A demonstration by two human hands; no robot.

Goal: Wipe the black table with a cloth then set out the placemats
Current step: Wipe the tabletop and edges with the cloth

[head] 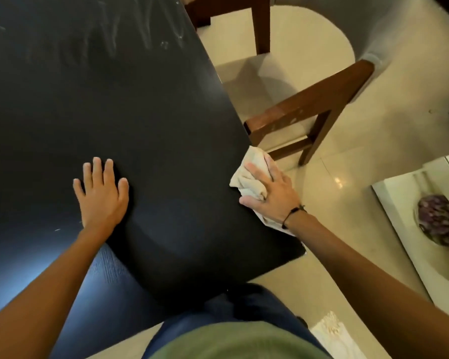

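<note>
A: Wiping is under way, I'd say, not finished. The wide black wooden table fills most of the view, and near its far end pale streaks and smudges show, so that stretch looks unwiped or only half dried.

B: And beyond the table's right edge?

A: A brown wooden chair with a pale seat stands just beside that edge, on the cream tiled floor. Farther from the table, a white ledge carries a dark purple bunched object; I cannot tell what it is.

B: The hands?

A: The left hand lies flat on the table top, fingers spread and straight, holding nothing, apparently bracing. The right hand presses down on a crumpled off-white cloth, fingers bent over it, at the table's right edge near the near corner. Part of the cloth hangs past the edge under the wrist.

B: So the placemats?

A: None lie on the table. A pale fringed textile shows at the floor by the near corner; it could be a mat, but I cannot say. My reading: the first step is partway along, the second not yet begun.
</note>
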